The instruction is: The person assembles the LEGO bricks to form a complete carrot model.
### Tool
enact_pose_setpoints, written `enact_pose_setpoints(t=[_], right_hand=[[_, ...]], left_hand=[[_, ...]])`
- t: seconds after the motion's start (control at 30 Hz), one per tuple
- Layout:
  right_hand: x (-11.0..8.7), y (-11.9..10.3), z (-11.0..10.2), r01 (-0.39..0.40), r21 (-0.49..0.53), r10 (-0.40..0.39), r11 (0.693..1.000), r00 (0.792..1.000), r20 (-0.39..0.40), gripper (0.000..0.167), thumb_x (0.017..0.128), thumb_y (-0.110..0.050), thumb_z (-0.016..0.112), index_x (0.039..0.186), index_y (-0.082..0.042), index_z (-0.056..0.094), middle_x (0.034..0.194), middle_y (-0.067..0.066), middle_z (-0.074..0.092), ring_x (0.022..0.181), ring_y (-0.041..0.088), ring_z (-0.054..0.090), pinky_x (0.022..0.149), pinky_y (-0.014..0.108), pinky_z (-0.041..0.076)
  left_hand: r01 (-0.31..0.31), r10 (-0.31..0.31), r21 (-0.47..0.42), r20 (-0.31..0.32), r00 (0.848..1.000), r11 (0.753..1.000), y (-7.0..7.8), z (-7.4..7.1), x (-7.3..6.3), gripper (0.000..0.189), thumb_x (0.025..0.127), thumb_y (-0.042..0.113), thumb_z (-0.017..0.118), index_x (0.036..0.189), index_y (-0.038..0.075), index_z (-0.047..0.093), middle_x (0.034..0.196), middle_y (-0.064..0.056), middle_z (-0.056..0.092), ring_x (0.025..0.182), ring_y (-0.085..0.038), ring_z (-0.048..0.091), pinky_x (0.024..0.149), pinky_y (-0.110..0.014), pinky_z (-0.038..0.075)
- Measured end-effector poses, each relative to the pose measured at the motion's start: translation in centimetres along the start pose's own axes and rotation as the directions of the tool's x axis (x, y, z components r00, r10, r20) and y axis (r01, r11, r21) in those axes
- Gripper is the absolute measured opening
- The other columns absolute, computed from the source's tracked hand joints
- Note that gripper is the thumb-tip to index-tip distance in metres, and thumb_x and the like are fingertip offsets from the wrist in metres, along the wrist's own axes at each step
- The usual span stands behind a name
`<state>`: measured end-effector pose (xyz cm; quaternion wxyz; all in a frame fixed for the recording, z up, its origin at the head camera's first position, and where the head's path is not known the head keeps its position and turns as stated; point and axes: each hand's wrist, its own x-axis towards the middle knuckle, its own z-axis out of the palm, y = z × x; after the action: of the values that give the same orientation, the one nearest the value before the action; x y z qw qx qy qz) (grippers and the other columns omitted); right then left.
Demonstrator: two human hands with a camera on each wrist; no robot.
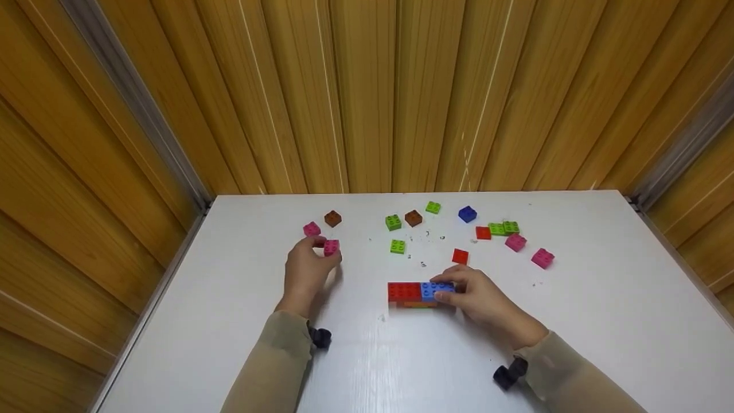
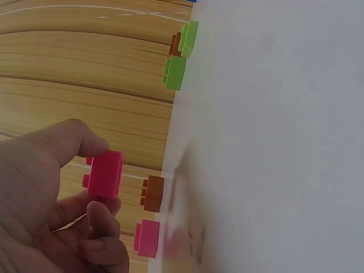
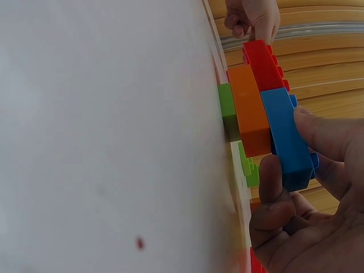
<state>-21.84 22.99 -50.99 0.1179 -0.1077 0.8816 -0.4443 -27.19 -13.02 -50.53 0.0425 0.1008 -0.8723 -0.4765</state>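
Observation:
My left hand [image 1: 305,272] pinches a pink toy building brick [image 2: 106,175] between thumb and fingers, raised above the table. My right hand [image 1: 484,295] grips the blue brick [image 3: 287,133] at the right end of a small stack. Beside that blue brick, in the top row, sits a red brick [image 1: 403,291]. In the right wrist view an orange brick [image 3: 248,111] lies under both, with a green brick [image 3: 227,111] at the bottom. Just past the left hand rest another pink brick [image 1: 311,229] and a brown brick [image 1: 332,218].
Loose bricks lie along the far part of the white table [image 1: 229,321]: green [image 1: 393,222], brown [image 1: 413,218], dark blue [image 1: 467,214], flat red [image 1: 460,256] and pink [image 1: 542,258] ones. Ridged wood-patterned walls [image 1: 367,97] stand behind and at both sides.

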Motion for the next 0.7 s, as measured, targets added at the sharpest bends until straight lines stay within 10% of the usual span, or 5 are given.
enact_pose_setpoints(t=[0.23, 0.7], right_hand=[[-0.1, 0.0, 0.0, 0.002, 0.0, -0.002, 1.0, 1.0, 0.002, 0.03, 0.105, -0.023, 0.083, 0.134, -0.018, 0.083, 0.137, 0.005, 0.07, 0.128, 0.027, 0.061, 0.112, 0.043, 0.056], [-0.1, 0.0, -0.1, 0.002, -0.02, -0.002, 1.0, 1.0, -0.003, 0.03, 0.105, -0.024, 0.083, 0.134, -0.019, 0.083, 0.137, 0.005, 0.071, 0.126, 0.027, 0.06, 0.106, 0.037, 0.054]], left_hand=[[0.004, -0.004, 0.002, 0.071, 0.997, 1.0, 1.7, 0.2, -1.4, 0.046, 0.095, 0.035, 0.093, 0.132, 0.016, 0.074, 0.128, -0.005, 0.077, 0.106, -0.026, 0.066, 0.085, -0.036, 0.066], [-0.027, 0.022, 0.021, 0.194, 0.981, 0.999, 3.4, 0.5, -2.6, 0.041, 0.088, 0.045, 0.099, 0.118, 0.029, 0.075, 0.126, 0.002, 0.074, 0.114, -0.024, 0.064, 0.097, -0.042, 0.063]])
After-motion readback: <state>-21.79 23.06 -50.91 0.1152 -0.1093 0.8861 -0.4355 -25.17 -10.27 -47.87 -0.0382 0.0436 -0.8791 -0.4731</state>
